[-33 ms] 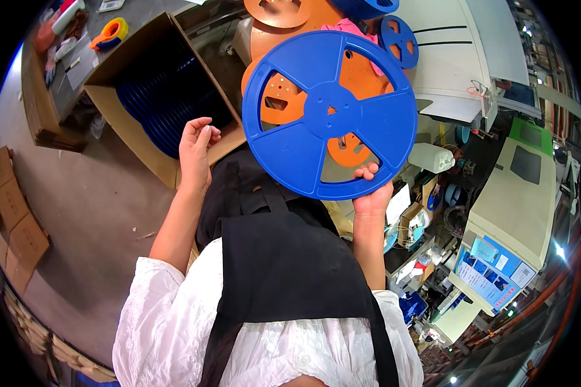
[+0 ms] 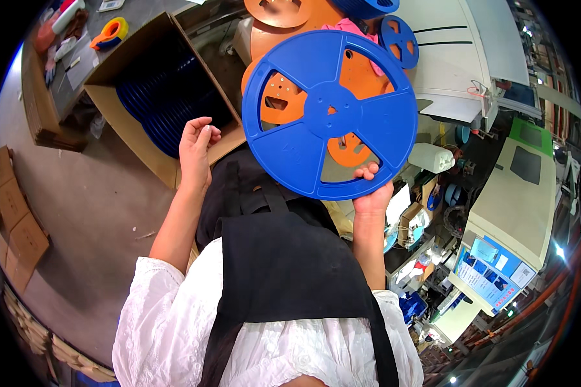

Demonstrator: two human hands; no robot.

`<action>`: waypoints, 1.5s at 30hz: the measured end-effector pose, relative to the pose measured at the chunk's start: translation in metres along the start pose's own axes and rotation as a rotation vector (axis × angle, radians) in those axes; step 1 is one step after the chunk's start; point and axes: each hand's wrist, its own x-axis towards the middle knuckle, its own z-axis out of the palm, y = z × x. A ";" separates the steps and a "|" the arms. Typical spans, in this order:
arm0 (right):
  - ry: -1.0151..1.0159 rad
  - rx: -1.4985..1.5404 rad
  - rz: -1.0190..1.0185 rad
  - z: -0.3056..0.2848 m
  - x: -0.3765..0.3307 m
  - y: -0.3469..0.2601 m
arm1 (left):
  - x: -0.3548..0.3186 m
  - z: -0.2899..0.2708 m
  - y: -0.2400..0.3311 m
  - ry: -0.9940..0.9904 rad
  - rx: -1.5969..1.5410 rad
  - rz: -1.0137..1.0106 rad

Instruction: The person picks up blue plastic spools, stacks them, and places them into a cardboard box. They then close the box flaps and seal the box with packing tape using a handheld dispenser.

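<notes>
A large blue plastic reel (image 2: 287, 151) with wide cut-out windows is held up in front of me. My right hand (image 2: 373, 197) grips its lower right rim, fingertips coming through a window. To the left of the reel, my left hand (image 2: 195, 145) is raised with loosely bent fingers and nothing visible in it. It is by the near edge of an open cardboard box (image 2: 126, 138). Inside the box, several blue reels (image 2: 145, 106) stand on edge in rows. Behind the held reel are orange discs (image 2: 279, 14) with cut-outs, partly hidden.
A smaller blue reel (image 2: 399, 42) and a pink cloth (image 2: 350, 27) lie beyond the held reel. Yellow-orange tape (image 2: 112, 33) rests on a grey table at the upper left. Cardboard boxes (image 2: 20, 229) stand on the floor at left. A beige machine (image 2: 513, 193) is at right.
</notes>
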 end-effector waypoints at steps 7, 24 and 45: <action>-0.045 -0.004 0.001 0.002 -0.001 0.000 | 0.000 0.000 -0.001 -0.001 0.001 -0.003; -0.118 0.093 0.040 -0.006 -0.005 0.002 | -0.019 0.009 -0.008 -0.022 0.342 0.242; -0.066 0.100 0.041 -0.004 -0.007 0.005 | -0.056 0.047 -0.015 -0.425 0.561 -0.021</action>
